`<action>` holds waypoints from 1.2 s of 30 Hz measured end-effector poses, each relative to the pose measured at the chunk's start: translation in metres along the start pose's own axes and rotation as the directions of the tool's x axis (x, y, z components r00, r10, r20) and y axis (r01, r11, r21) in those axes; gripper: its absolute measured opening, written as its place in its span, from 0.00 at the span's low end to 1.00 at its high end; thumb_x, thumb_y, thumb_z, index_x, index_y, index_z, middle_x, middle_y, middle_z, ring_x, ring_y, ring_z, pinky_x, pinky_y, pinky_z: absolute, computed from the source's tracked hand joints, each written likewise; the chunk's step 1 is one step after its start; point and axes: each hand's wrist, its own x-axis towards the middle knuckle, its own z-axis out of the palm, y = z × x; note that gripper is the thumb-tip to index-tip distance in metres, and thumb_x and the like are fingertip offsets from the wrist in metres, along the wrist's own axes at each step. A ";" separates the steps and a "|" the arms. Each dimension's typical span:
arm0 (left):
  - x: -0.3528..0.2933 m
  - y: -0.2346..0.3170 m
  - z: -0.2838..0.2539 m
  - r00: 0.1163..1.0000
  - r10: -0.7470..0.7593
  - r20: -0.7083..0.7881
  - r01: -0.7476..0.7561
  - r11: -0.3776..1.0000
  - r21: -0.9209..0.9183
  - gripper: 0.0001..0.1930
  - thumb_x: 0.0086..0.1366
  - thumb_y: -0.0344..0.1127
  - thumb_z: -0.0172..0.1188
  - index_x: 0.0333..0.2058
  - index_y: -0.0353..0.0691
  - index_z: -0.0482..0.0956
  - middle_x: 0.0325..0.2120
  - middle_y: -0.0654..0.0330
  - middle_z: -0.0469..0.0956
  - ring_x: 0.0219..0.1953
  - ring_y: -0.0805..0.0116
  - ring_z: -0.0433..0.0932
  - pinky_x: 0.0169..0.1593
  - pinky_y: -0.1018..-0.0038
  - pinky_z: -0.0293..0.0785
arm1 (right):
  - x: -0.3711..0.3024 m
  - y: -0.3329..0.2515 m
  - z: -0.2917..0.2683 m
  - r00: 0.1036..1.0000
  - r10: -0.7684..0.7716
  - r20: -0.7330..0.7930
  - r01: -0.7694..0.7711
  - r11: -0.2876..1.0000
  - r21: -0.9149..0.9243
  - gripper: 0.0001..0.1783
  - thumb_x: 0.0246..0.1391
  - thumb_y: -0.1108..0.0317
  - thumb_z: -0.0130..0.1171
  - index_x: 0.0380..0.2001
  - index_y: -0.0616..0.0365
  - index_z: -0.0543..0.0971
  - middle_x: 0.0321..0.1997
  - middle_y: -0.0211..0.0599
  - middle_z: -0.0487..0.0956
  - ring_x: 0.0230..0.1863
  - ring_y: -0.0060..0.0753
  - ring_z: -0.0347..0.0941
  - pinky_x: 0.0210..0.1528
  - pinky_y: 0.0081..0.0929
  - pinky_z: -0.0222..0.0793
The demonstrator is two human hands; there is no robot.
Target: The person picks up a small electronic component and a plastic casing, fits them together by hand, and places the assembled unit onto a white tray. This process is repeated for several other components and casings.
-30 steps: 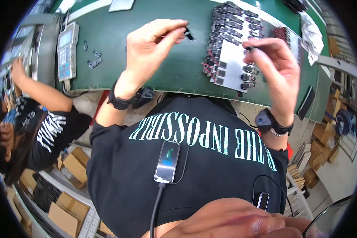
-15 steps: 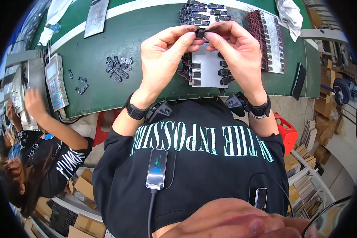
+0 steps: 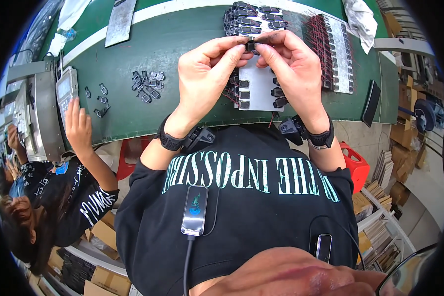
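Between my two hands is a small black speaker-like part (image 3: 251, 47), held above a pale plate (image 3: 259, 89). The fingertips and thumb of my left hand (image 3: 204, 74) pinch it from one side. My right hand (image 3: 297, 71) pinches the other side, its thumb beside the left one. Fingers cover most of the part, so its details cannot be made out. Similar black parts (image 3: 244, 92) with red wires line both edges of the plate under my hands. Further off, a group of black parts (image 3: 249, 22) lies in rows.
To the right stands a metal plate (image 3: 338, 54) lined with wired parts, then a dark phone-like slab (image 3: 371, 102). A loose pile of black parts (image 3: 148, 86) lies left on the green table (image 3: 133, 116). A co-worker's hand (image 3: 79, 123) is by a keypad device (image 3: 66, 91).
Both my hands have come slightly nearer to me, still pinching the part. The co-worker's hand has moved right, over the keypad device's edge. One more black part lies on the table's left side.
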 end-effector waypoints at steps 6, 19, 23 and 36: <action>-0.001 -0.002 -0.002 1.000 -0.003 0.019 0.001 0.996 0.084 0.10 0.66 0.22 0.58 0.46 0.27 0.78 0.39 0.52 0.82 0.41 0.67 0.83 0.47 0.76 0.80 | 0.002 0.005 0.003 0.993 -0.102 -0.059 0.098 0.993 -0.068 0.06 0.55 0.77 0.60 0.36 0.65 0.79 0.32 0.35 0.79 0.30 0.21 0.78 0.32 0.18 0.73; -0.002 -0.001 -0.002 0.999 0.007 -0.052 -0.006 1.000 0.011 0.08 0.62 0.25 0.63 0.40 0.31 0.79 0.35 0.59 0.83 0.37 0.76 0.82 0.43 0.81 0.78 | 0.001 0.003 0.005 0.990 -0.125 -0.059 0.125 0.992 0.007 0.08 0.53 0.76 0.62 0.37 0.63 0.80 0.33 0.35 0.79 0.34 0.25 0.80 0.35 0.21 0.74; -0.003 -0.002 -0.003 0.999 0.028 -0.045 -0.026 0.999 0.035 0.08 0.62 0.26 0.63 0.39 0.31 0.79 0.35 0.60 0.82 0.37 0.76 0.82 0.43 0.81 0.78 | -0.001 -0.001 0.001 0.998 -0.022 0.059 0.022 1.000 -0.005 0.10 0.56 0.76 0.62 0.42 0.63 0.79 0.35 0.31 0.79 0.38 0.19 0.76 0.42 0.16 0.72; 0.006 0.008 -0.036 0.997 -0.056 -0.060 0.068 0.971 0.229 0.08 0.60 0.29 0.63 0.36 0.32 0.80 0.29 0.63 0.81 0.32 0.81 0.78 0.38 0.82 0.75 | -0.011 -0.014 -0.001 0.949 -0.316 0.008 0.274 0.808 -0.521 0.09 0.51 0.76 0.64 0.38 0.62 0.80 0.35 0.36 0.79 0.33 0.27 0.77 0.37 0.24 0.72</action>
